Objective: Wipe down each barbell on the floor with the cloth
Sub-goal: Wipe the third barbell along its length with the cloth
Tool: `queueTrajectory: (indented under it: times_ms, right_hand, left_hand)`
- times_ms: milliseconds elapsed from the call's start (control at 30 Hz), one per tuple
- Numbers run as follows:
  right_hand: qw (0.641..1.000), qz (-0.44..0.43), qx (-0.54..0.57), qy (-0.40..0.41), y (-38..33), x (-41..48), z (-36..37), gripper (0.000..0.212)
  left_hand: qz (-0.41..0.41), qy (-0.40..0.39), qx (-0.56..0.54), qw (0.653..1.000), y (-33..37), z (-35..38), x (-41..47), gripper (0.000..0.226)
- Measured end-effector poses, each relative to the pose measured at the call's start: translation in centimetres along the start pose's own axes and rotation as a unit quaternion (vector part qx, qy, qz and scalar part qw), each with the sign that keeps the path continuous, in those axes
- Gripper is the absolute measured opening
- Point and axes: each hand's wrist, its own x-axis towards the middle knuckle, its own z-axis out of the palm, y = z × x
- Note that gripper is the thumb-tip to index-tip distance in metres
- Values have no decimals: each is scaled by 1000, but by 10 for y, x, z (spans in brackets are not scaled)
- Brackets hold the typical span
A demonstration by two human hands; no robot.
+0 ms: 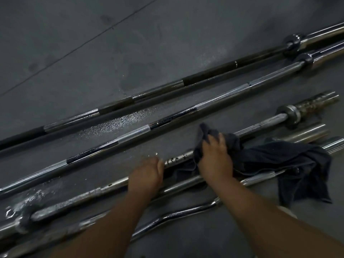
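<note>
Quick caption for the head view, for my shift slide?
Right hand holds a dark cloth on a floor barbell while the left hand grips its shaft.

floor (74,43): five bars side by side, slanting lower left to upper right | farthest barbell (158,90) behind second barbell (167,118) | left hand (147,175) on third barbell (83,196) | right hand (214,157) beside it, on cloth (279,159) | cloth over third barbell and fourth barbell (260,178), trailing right | bent bar (176,215) nearest
</note>
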Motion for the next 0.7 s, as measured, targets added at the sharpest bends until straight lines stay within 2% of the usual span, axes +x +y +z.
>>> queueTrajectory:
  times_ms: [100,200,233,267,333,433,567,700]
  right_hand:
    - [991,-126,37,-29,-39,-20,24,62]
    - [978,-193,73,-35,-39,-22,31,61]
    - [975,-199,95,-30,-37,-21,30,54]
    - [973,-198,118,-32,-36,-21,26,45]
    - [972,-190,125,-55,-35,-21,13,34]
    - [974,-179,103,-94,-34,-28,-2,29]
    - [974,-134,128,-131,-43,-48,-17,31]
    - [972,-78,189,-116,-57,-79,-28,35]
  left_hand:
    - [18,-62,3,998,-2,-1,20,34]
    - [-22,-208,-68,976,-7,-11,51,42]
    - [-34,-221,-66,972,-8,-9,55,44]
    - [-36,-210,-42,976,-7,-6,54,44]
    - [-22,-134,-3,991,-6,-5,43,42]
    - [-20,7,-54,998,-6,-10,25,33]
    - [2,69,-57,996,-14,-29,8,25]
    - [19,109,-76,991,-23,-38,-21,19]
